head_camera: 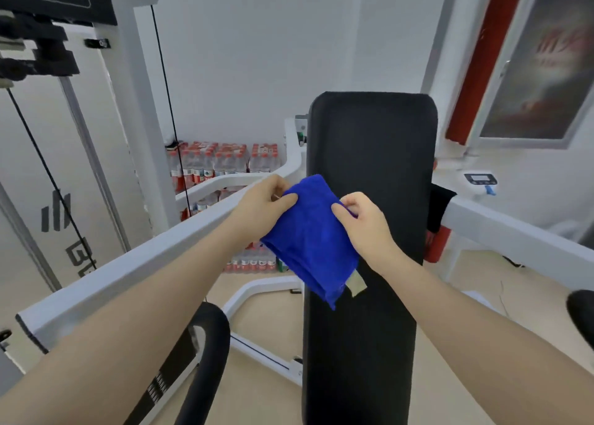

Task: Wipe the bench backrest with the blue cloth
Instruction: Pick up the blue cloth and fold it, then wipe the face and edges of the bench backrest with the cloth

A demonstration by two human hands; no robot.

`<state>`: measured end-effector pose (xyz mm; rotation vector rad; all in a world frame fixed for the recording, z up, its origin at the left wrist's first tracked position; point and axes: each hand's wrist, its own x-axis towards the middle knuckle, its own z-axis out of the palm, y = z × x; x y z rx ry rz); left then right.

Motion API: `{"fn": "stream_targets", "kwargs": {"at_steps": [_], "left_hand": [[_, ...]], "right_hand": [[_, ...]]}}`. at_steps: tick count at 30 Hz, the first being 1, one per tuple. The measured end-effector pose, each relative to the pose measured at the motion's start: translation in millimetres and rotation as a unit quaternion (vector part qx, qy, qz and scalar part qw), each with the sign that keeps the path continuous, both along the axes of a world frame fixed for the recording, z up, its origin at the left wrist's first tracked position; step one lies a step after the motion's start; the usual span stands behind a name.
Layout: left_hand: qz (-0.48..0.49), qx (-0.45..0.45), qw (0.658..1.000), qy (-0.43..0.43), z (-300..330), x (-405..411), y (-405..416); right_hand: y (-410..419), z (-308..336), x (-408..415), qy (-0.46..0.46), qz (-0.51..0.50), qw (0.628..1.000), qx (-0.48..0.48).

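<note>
One long black backrest [369,199] fills the middle, its long axis running away from the person toward the wall. Both hands pinch the folded blue cloth [311,238] over the backrest's left edge, about halfway up: left hand [266,207] on the top left corner, right hand [366,222] on the right edge. Whether cloth touches pad is unclear; wiping should follow the long axis.

Both forearms are bare right down from the frame's lower edge to the wrists, with no sleeve in view; the left hand [263,207] and right hand [366,223] are bare too, ungloved
</note>
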<state>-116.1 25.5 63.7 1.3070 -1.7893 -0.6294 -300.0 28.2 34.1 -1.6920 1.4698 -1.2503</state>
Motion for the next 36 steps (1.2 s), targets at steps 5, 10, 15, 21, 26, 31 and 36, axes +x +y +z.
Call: {"fn": "stream_targets", "kwargs": {"at_steps": [5, 10, 15, 21, 26, 31, 36], "left_hand": [[0.012, 0.033, 0.996, -0.081, -8.8, -55.1, 10.3], [-0.001, 0.042, 0.994, -0.100, -17.1, -117.0, 29.6], [0.015, 0.135, 0.976, 0.173, -15.4, -160.4, 46.8], [-0.144, 0.196, 0.899, 0.364, -7.4, -172.7, 51.6], [-0.129, 0.137, 0.928, 0.323, 5.3, -159.4, 21.4], [-0.032, -0.007, 0.990, 0.138, 22.6, -123.3, -37.5], [0.083, -0.223, 0.970, -0.053, 49.8, -85.5, -105.4]], "right_hand": [[36.4, 23.0, -69.8, -0.134, 0.094, 0.973, 0.161], [59.4, 32.1, -114.3, -0.200, 0.078, 0.947, 0.241], [68.5, 21.6, -139.4, -0.126, 0.136, 0.982, 0.036], [61.4, 13.2, -131.9, -0.001, 0.135, 0.988, -0.076], [35.6, 8.6, -112.6, 0.115, 0.101, 0.976, -0.153], [-11.6, 29.3, -96.9, 0.240, -0.058, 0.947, -0.205], [-82.3, 79.0, -97.8, 0.316, -0.168, 0.906, -0.225]]}}
